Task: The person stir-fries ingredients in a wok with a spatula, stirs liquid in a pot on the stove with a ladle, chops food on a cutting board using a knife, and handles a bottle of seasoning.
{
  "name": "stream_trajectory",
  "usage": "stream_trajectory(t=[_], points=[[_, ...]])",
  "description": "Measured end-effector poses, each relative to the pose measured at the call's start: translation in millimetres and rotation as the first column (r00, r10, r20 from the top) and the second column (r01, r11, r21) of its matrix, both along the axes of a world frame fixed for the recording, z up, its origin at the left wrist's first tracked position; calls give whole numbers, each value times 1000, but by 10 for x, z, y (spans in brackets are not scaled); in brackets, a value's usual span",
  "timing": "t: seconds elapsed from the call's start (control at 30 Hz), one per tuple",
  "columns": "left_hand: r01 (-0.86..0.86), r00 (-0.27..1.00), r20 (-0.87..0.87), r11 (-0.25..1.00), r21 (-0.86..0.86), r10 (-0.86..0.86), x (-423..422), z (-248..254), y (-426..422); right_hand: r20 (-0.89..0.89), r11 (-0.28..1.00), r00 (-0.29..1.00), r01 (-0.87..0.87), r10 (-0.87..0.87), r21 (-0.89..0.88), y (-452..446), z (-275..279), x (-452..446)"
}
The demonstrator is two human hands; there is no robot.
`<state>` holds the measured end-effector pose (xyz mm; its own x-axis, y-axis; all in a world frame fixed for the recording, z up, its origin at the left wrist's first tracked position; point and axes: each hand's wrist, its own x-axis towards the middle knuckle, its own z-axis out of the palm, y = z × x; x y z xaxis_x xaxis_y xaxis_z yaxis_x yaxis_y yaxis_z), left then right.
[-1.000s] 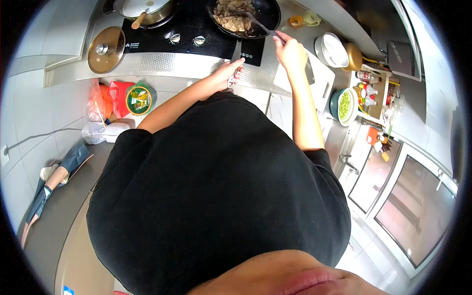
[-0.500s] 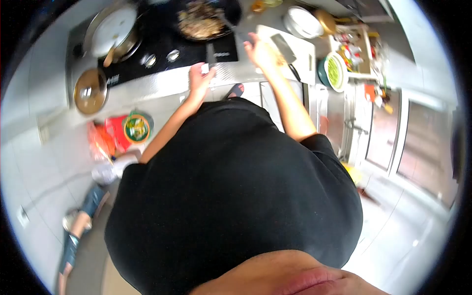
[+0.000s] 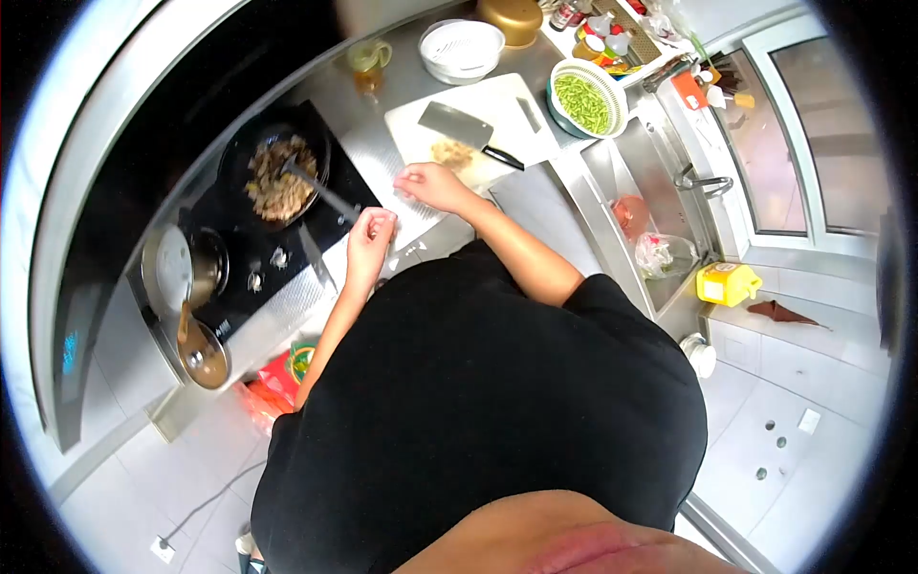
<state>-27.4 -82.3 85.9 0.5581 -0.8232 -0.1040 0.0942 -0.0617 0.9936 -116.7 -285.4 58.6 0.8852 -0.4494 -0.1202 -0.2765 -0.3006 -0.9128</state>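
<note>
My left hand point(image 3: 369, 237) is over the counter edge beside the stove, its fingers curled together; whether anything is in them is too small to tell. Close by on the right, my right hand point(image 3: 430, 186) has bent fingers near the front edge of the white cutting board point(image 3: 521, 165). On that board lie a cleaver point(image 3: 455, 124) with a black handle and a small pile of chopped pale food point(image 3: 451, 154). The black wok point(image 3: 232, 172) holds browned meat pieces point(image 3: 281, 195), with a spatula point(image 3: 323, 190) resting in it, untouched by my hands.
A pot point(image 3: 206, 265) and a glass lid point(image 3: 215, 362) are at the stove's left. Behind the board stand a white basket point(image 3: 461, 50), a golden pot point(image 3: 512, 21) and a glass cup point(image 3: 367, 67). Chopped greens point(image 3: 581, 102) fill a colander by the sink point(image 3: 660, 191).
My right hand has let go of the spatula, and my left hand has left the wok handle. Both hands are closer together, and the view has turned toward the cutting board and sink.
</note>
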Motion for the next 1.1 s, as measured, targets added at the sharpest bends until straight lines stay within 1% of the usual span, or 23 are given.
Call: stream_trajectory(t=[0.07, 0.1, 0.13, 0.17, 0.2, 0.27, 0.33, 0.4, 0.47, 0.53, 0.6, 0.67, 0.73, 0.77, 0.8, 0.87, 0.9, 0.93, 1.0, 1.03, 1.1], points=[[32, 999, 40, 998, 56, -35, -75, 17, -410, 11, 957, 997, 70, -76, 282, -427, 150, -289], [51, 998, 34, 997, 65, -53, -130, 24, -648, 7, 949, 997, 77, -83, 306, -711, 63, -414], [66, 997, 28, 995, 76, -68, -189, 37, -895, 94, 928, 988, 85, -126, 362, -978, 70, -553], [72, 996, 47, 994, 81, -76, -249, -19, -1154, 81, 920, 982, 132, -173, 368, -1281, 98, -709], [80, 994, 61, 989, 125, -88, -314, -44, -1413, 70, 912, 974, 177, -217, 370, -1620, 179, -858], [109, 994, -15, 986, 124, -108, -509, 43, -1952, 82, 886, 933, 303, -352, 352, -2357, 82, -1114], [165, 986, -27, 974, 155, -163, -704, 163, -2454, 93, 858, 888, 402, -451, 320, -3103, 221, -1369], [242, 970, -54, 958, 157, -236, -831, 220, -2930, 174, 768, 783, 494, -597, 408, -3816, 222, -1555], [269, 962, -105, 942, 202, -252, -967, 361, -3364, 208, 718, 702, 586, -682, 376, -4561, 149, -1638], [288, 956, -117, 940, 184, -270, -1078, 448, -3705, 158, 622, 633, 628, -758, 466, -5248, 89, -1643], [284, 957, -124, 935, 211, -262, -1197, 506, -3938, 134, 529, 558, 646, -819, 550, -5908, -27, -1575], [274, 960, -129, 934, 231, -250, -1278, 494, -4094, 187, 432, 398, 721, -898, 541, -6514, -212, -1427], [286, 953, -180, 917, 277, -243, -1346, 423, -4137, 149, 337, 307, 771, -940, 540, -6830, -174, -1343], [289, 954, -167, 916, 279, -250, -1360, 376, -4137, 105, 340, 339, 769, -935, 541, -7032, -277, -1315], [276, 957, -164, 917, 287, -237, -1367, 370, -4140, 76, 315, 343, 725, -936, 612, -7080, -230, -1309], [250, 961, -199, 909, 332, -192, -1366, 352, -4125, 43, 273, 317, 732, -947, 624, -7177, -263, -1262], [233, 966, -183, 915, 329, -181, -1363, 344, -4108, 52, 298, 333, 750, -941, 590, -7205, -270, -1254], [220, 969, -182, 917, 334, -166, -1346, 331, -4098, 65, 299, 310, 810, -949, 504, -7204, -292, -1221], [182, 976, -177, 918, 353, -125, -1330, 309, -4046, 61, 296, 307, 822, -950, 487, -7161, -303, -1172], [174, 977, -178, 918, 356, -116, -1334, 293, -4030, 58, 302, 315, 819, -947, 487, -7161, -330, -1146], [151, 981, -170, 914, 377, -92, -1351, 275, -3967, 83, 372, 411, 698, -908, 612, -7134, -371, -1151]])
